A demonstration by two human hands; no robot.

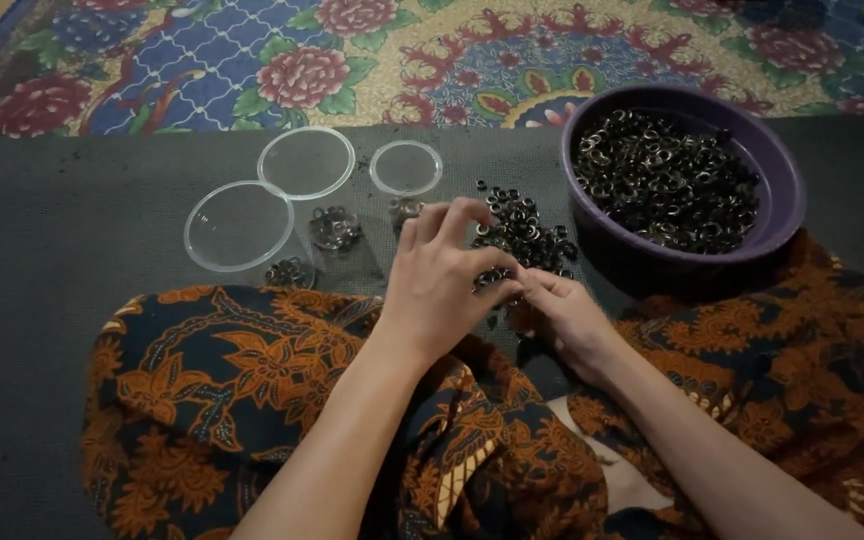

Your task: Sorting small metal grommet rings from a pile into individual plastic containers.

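L hand (442, 285): fingertips pinched on small dark rings at heap's near edge
R hand (562, 315): curled, grip can't tell
Ring heap (524, 232): on grey mat (72, 240), beside purple basin (787, 200)
Risk: loose rings prob roll off into patterned cloth (212, 390), or miss the clear cups (242, 225)

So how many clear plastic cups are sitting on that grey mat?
3. The large cup is nearest the left hand, a second cup touches it behind, and the small cup stands farther right. None looks hidden.

Both hands, left hand (442, 275) and right hand (562, 315), picked at a pile of metal rings (522, 235) beside a purple bowl (782, 200).
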